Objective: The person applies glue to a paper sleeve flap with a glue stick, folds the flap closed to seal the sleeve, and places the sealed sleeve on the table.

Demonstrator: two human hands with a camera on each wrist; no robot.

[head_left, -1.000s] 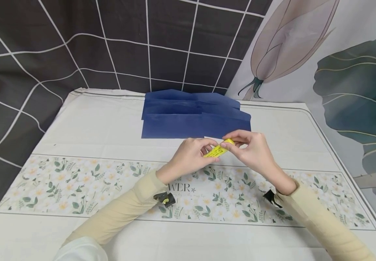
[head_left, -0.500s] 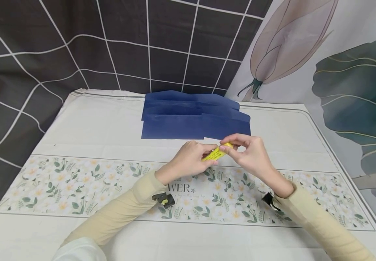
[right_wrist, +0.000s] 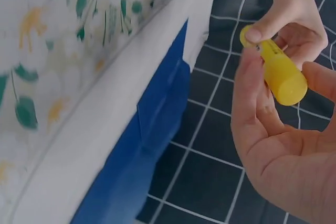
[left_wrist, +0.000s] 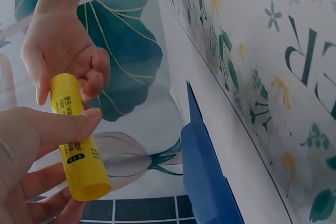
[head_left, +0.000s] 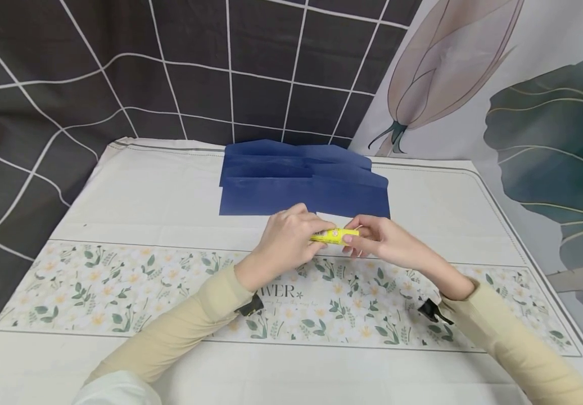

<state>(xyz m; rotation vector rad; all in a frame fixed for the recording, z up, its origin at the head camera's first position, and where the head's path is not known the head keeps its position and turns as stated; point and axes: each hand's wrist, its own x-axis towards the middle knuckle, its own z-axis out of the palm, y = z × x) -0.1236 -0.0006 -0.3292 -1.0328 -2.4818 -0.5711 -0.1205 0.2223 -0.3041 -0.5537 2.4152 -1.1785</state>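
A yellow glue stick (head_left: pixel 339 235) with dark print lies almost level between both hands, above the table. My left hand (head_left: pixel 291 233) grips its left end, the thumb on one side and the fingers behind; in the left wrist view the left thumb crosses the printed label of the glue stick (left_wrist: pixel 79 153). At the other end, my right hand (head_left: pixel 387 242) has thumb and fingers on either side of the tube. In the right wrist view, the end of the glue stick (right_wrist: pixel 289 82) sits between the right thumb and fingers.
Several dark blue envelopes (head_left: pixel 271 197) overlap in two columns at the table's far side, behind the hands. A white paper edge (head_left: pixel 334 217) shows just below them. The table has a white cloth (head_left: pixel 144 197) with a flowered band; a dark gridded curtain (head_left: pixel 261 50) hangs behind.
The glue stick has swung from slanting up to the right to nearly level. My right hand has dropped slightly and turned, and the left has turned a little and risen.
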